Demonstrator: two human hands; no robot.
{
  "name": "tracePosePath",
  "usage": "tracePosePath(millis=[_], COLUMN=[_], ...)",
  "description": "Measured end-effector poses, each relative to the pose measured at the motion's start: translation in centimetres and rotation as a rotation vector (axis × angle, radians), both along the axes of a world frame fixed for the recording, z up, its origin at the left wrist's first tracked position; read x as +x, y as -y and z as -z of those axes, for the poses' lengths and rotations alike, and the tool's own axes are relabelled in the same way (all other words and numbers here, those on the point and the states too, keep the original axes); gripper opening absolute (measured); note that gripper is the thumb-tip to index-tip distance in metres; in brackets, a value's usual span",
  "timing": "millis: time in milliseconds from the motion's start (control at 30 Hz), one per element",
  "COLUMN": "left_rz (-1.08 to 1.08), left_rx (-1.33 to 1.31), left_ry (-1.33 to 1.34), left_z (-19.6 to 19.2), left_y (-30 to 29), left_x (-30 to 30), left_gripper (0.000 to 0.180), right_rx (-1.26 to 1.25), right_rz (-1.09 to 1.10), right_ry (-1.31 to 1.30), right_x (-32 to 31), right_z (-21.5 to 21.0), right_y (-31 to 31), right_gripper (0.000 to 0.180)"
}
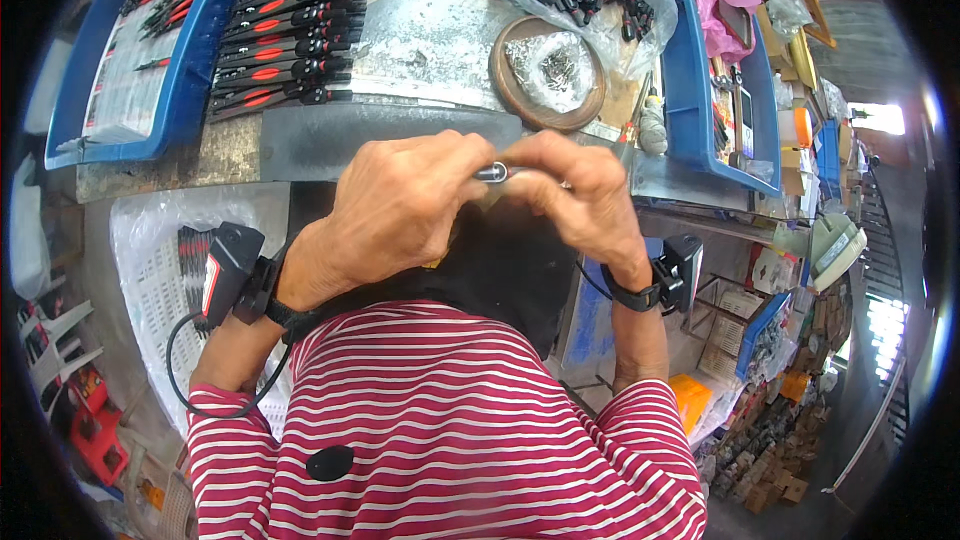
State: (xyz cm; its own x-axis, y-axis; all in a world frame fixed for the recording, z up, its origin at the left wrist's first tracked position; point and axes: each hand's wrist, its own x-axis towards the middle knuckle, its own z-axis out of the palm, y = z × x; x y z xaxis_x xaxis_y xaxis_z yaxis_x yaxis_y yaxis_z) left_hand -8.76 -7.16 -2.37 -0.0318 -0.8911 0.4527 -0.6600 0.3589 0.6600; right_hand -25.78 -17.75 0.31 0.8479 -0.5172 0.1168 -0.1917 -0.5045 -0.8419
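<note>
In front of my chest, close to the bench edge, both hands come together around one small dark piece with a shiny round metal end (493, 173). My left hand (405, 195) pinches it between thumb and forefinger. My right hand (585, 190) is closed against its other side, with the fingers curled; most of the piece is hidden there, so its exact kind does not show. On the bench beyond my left hand lie stacked rows of black-and-red handled tools (285, 30). Beyond my right hand sits a round brown dish (497, 65) holding a plastic bag of tiny metal parts (560, 70).
A blue bin (190, 100) with packed cards stands at the left. At the back, a clear bag (645, 40) holds small black parts. Another blue bin (690, 100) is on the right. A white perforated basket (150, 270) sits below the bench, left of my lap.
</note>
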Motion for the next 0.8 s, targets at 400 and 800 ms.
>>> tracePosePath(millis=[400,800], left_rz=[-0.202,-0.179], left_rx=[0.354,0.323], left_ry=[-0.43,-0.841], left_z=[-1.2,-1.5], left_y=[-0.5,-0.3], left_x=[1.1,1.5], left_gripper=[0.017,0.021], right_rx=[-0.684,-0.578], right_rz=[0.323,0.352], right_ry=[-0.094,-0.195], right_x=[1.6,2.1], right_z=[4.1,2.9], right_y=[6.2,5.9], right_gripper=[0.006,0.003])
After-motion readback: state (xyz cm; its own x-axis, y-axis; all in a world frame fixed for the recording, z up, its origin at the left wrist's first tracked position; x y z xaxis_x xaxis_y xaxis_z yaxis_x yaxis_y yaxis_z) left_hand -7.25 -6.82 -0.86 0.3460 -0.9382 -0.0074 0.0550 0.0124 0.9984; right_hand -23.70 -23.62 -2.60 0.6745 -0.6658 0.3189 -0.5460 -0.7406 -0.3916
